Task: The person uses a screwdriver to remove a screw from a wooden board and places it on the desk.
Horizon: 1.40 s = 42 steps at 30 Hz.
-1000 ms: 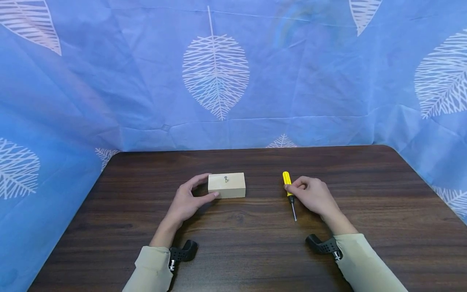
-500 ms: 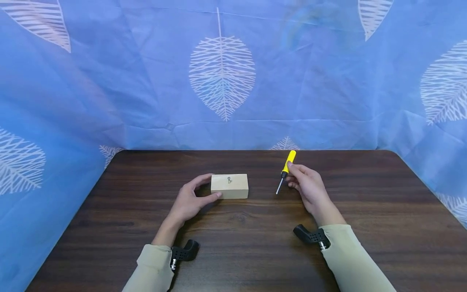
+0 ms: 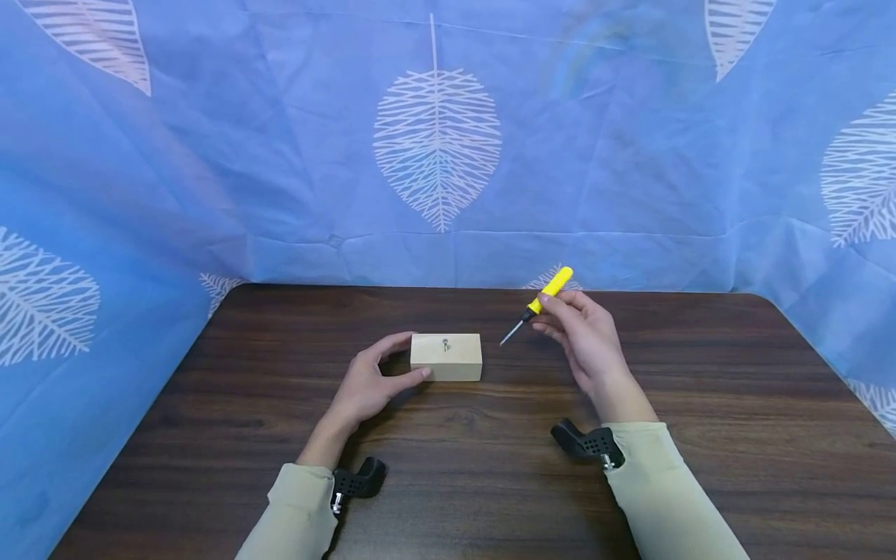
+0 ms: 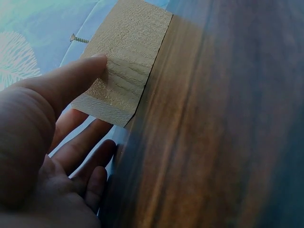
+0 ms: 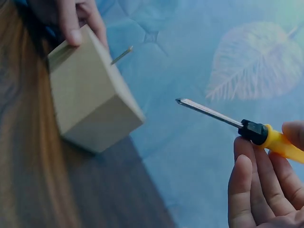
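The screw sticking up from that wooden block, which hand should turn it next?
Probably the right hand: it holds the yellow screwdriver, with the tip nearer the wooden block than the handle is. The left hand is busy holding the block.

No readable text, labels, brands, numbers or signs visible.

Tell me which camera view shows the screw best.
The left wrist view: it shows the screw close and side-on, its flared head and threads plain. The head view shows it small, standing in the top of the wooden block; the right wrist view shows it jutting from the block, too blurred to make out threads.
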Motion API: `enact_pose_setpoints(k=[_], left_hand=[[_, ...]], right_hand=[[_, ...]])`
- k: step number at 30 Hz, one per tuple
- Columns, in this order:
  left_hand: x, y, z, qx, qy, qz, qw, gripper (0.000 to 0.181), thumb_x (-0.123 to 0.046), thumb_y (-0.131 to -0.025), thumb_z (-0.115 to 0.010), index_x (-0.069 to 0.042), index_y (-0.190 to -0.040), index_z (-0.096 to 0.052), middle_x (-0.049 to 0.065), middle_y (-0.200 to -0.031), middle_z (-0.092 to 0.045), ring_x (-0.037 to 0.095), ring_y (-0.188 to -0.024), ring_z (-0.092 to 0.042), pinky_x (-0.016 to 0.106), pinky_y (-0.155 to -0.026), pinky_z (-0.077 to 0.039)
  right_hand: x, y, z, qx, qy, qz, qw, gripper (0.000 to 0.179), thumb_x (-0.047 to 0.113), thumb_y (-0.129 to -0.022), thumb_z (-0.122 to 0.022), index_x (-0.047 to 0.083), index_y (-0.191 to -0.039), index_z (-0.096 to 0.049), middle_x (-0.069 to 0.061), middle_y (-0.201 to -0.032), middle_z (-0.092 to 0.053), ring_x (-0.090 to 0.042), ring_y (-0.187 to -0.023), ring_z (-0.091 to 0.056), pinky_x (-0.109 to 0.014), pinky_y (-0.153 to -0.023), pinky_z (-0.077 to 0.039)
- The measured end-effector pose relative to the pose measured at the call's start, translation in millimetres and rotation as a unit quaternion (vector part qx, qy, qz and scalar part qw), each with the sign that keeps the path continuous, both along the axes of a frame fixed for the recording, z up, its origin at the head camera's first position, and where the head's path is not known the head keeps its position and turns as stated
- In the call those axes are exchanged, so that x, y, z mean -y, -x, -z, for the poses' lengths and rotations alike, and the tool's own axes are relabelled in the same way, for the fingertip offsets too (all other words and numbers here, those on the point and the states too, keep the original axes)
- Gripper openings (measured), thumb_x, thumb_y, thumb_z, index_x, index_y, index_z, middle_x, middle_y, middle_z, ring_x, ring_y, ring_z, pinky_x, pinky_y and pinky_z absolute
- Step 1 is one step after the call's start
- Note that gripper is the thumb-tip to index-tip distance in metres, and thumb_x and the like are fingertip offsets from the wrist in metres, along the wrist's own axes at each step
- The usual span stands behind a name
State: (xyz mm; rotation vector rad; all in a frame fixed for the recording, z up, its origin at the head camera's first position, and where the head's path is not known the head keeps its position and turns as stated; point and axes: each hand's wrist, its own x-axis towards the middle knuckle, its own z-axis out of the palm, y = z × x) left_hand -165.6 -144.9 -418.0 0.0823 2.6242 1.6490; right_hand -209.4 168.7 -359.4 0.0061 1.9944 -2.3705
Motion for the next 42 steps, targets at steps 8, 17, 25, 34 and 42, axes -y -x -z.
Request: enact_pose_setpoints(k=[8,17,25,34,42], left_hand=[[0.5,1.0,0.6,-0.007,0.009,-0.004,0.9999,0.067,-0.031,-0.093,-0.088,-0.023,-0.153,-0.061,0.006,-0.154,-0.064,0.034,-0.150,-0.051,0.063,-0.124,-0.038],[0.7,0.7,1.4,-0.002,-0.004,0.002,1.0000,0.067,-0.030,-0.093,-0.088,-0.023,-0.153,-0.061,0.003,-0.154,-0.064,0.031,-0.149,-0.052,0.061,-0.124,-0.040],[-0.3,-0.2,0.7,-0.002,-0.006,-0.005,1.0000,0.066,-0.030,-0.091,-0.089,-0.023,-0.152,-0.062,0.002,-0.152,-0.065,0.030,-0.149,-0.053,0.060,-0.125,-0.039],[0.8,-1.0,0.3,0.001,0.001,-0.008,1.0000,0.067,-0.032,-0.092,-0.089,-0.023,-0.152,-0.062,0.002,-0.154,-0.064,0.030,-0.152,-0.050,0.060,-0.127,-0.037],[0.7,-0.8,-0.6,-0.001,0.000,-0.007,1.0000,0.067,-0.032,-0.092,-0.089,-0.023,-0.152,-0.062,0.003,-0.154,-0.064,0.030,-0.151,-0.051,0.060,-0.126,-0.038]], right_hand=[[29,-6.7,-26.7,-0.097,-0.125,0.028,0.9870,0.025,0.018,-0.103,-0.074,0.004,-0.121,-0.064,0.008,-0.102,-0.075,-0.007,-0.092,-0.077,-0.026,-0.088,-0.065],[65,-9.9,-33.1,-0.154,-0.172,0.013,0.9728,0.031,0.016,-0.102,-0.076,0.003,-0.128,-0.064,-0.007,-0.110,-0.075,-0.014,-0.097,-0.077,-0.023,-0.088,-0.064],[86,-18.9,-36.4,-0.224,-0.222,0.004,0.9490,0.031,0.012,-0.098,-0.080,0.004,-0.125,-0.067,-0.013,-0.114,-0.078,-0.018,-0.101,-0.076,-0.027,-0.091,-0.064],[93,-20.9,-33.3,-0.249,-0.265,-0.006,0.9316,0.028,0.014,-0.099,-0.080,0.004,-0.122,-0.068,-0.012,-0.113,-0.080,-0.023,-0.101,-0.078,-0.034,-0.093,-0.065],[95,-21.7,-29.8,-0.285,-0.301,-0.019,0.9096,0.025,0.013,-0.099,-0.080,0.008,-0.121,-0.069,-0.008,-0.110,-0.080,-0.019,-0.095,-0.078,-0.031,-0.087,-0.064]])
